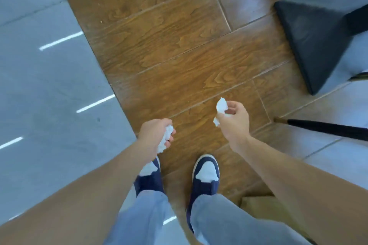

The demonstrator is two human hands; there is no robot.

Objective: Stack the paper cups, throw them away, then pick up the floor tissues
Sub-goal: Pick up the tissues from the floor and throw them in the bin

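I look straight down at the floor from standing height. My left hand (154,135) is closed around a crumpled white tissue (165,141) that sticks out below the fingers. My right hand (234,118) pinches another crumpled white tissue (221,106) between thumb and fingers, with a small scrap showing under the palm. Both hands hang above the brown wood-look floor strip (179,55), in front of my feet. No paper cups are in view, and no loose tissue lies on the visible floor.
My blue and white shoes (206,173) stand at the strip's near end. Grey tiles (39,85) lie to the left. A black table base (310,45) sits at the upper right, and a folded black umbrella (326,128) lies on the floor at the right.
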